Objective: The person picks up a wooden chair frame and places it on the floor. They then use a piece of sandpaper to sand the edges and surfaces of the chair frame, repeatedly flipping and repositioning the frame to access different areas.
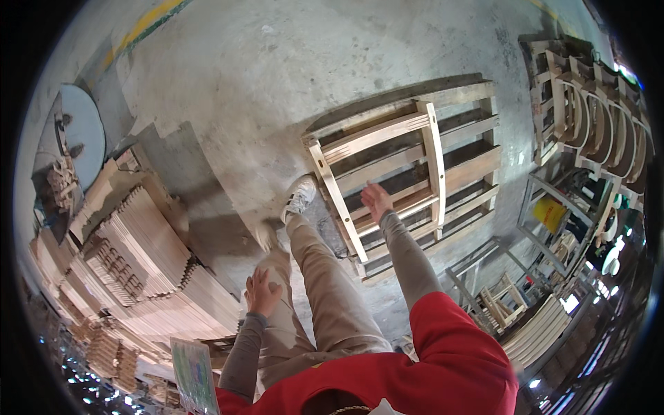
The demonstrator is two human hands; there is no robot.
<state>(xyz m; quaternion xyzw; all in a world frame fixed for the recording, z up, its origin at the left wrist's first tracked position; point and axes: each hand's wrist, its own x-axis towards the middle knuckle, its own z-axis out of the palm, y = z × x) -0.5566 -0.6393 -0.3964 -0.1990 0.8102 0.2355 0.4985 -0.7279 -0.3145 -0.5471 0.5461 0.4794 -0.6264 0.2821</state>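
The pale wooden frame lay flat on a slatted pallet, toward its left side, two long rails joined by crossbars; the right hand hung open over it, fingers loosely spread, apparently holding nothing, though whether it touched a bar could not be told; the left hand was open and empty beside the leg, fingers slightly curled. The frame looked stiff, moderately light and dry rather than slippery; its joints seemed the weaker spots; the long rails, taken near their middles, looked the best hold for balance. The pallet's edges and gaps could have snagged a rail or foot, the white shoe being just beside its left edge; the grey floor gave most room beyond and to the left, short of stacked boards; a rack of curved pieces bounded the right.
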